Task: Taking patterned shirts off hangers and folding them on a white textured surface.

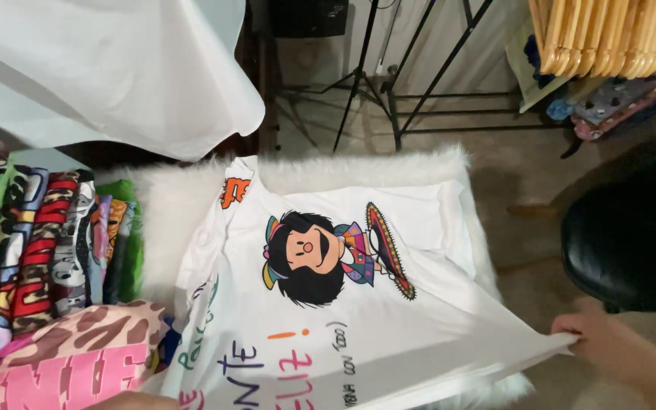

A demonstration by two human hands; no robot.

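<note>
White cotton T-shirt (328,304) fills the centre and lower middle of the head view, spread print-up over a white furry cover (165,205). Its long axis runs roughly from the lower left corner of the frame toward the upper right, cartoon print near mid-frame.

My right hand (597,334) sits at the lower right edge, fingers closed in a pinch on one corner of the shirt. The cloth is drawn taut from there, so the shirt lies to the left of this hand and slightly up-frame.

My left hand (134,401) barely shows, a sliver at the bottom edge, lower left, just beside the shirt's near edge. I cannot tell whether it is spread or gripping.

Right hand is the one clearly engaged.

Left of frame: a stack of folded printed shirts (47,243). Upper right: wooden hangers (609,38). Right edge: a black chair seat (632,243).
</note>
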